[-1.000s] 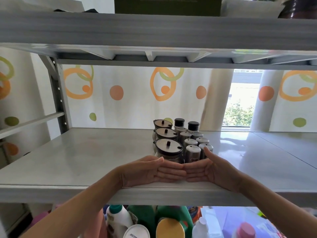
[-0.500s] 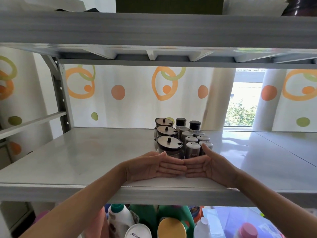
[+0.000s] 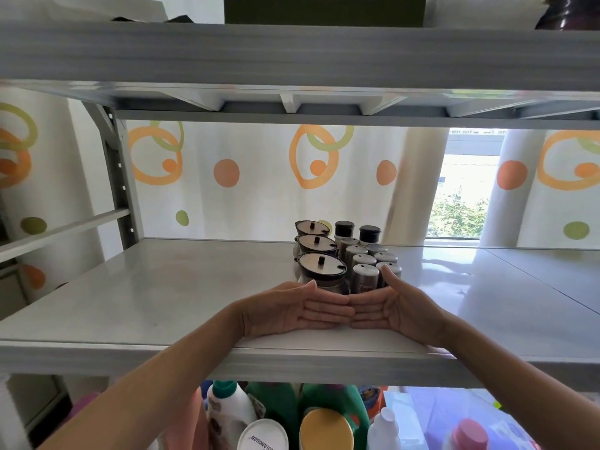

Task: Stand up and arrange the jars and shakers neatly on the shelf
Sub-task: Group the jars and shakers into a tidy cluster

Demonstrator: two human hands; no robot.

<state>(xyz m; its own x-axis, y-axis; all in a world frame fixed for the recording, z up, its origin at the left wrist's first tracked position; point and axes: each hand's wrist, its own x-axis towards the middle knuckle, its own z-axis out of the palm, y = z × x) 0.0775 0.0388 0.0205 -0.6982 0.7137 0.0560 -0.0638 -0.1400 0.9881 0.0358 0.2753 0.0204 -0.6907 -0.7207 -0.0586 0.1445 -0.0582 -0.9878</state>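
Two grey metal shelves fill most of the view: an upper shelf (image 3: 292,53) overhead and the main shelf (image 3: 162,297) below it, whose pale top carries everything that matters. Behind the rack hangs a white curtain (image 3: 246,177) printed with orange and green rings and dots, parted at the right on a bright window (image 3: 464,196). Beneath the main shelf stand detergent bottles (image 3: 233,414), one white with a teal cap, others green, yellow-capped and pink-capped. Both forearms reach up over the shelf's front edge. The left hand (image 3: 289,313) and the right hand (image 3: 399,310) lie flat and open, palms toward the camera, fingers extended together and fingertips meeting in the middle, so they form a low wall just in front of the cluster and grip nothing; the right thumb rises beside the nearest shaker. The cluster stands upright, packed tight, a little right of the shelf's centre. On its left, three jars (image 3: 321,271) with metal lids and black knobs run in a line front to back. On its right, steel-topped shakers (image 3: 365,276) stand in two rows, with two black-capped shakers (image 3: 344,229) at the back.
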